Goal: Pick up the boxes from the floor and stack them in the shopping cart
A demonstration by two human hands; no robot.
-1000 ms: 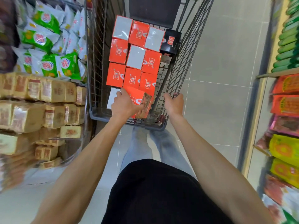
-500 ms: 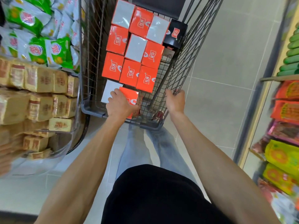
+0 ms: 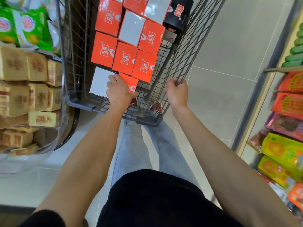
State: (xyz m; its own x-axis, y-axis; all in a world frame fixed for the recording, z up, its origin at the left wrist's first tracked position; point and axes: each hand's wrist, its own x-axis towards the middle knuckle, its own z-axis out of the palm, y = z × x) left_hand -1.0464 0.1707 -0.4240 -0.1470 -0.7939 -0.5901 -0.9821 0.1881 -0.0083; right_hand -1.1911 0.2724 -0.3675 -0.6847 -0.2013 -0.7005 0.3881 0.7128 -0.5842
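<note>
Beside 红派 boxes (image 3: 124, 58), left hand (image 3: 118, 94) holds orange box (image 3: 129, 81).

Wire cart (image 3: 78, 104), orange boxes (image 3: 103, 49) (some white)

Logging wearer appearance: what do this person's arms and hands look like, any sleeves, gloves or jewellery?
Both forearms are bare. The left hand and right hand wear no gloves; no watch or ring shows. A black sleeve ends high on the left arm; the right arm's sleeve is out of frame.
</note>
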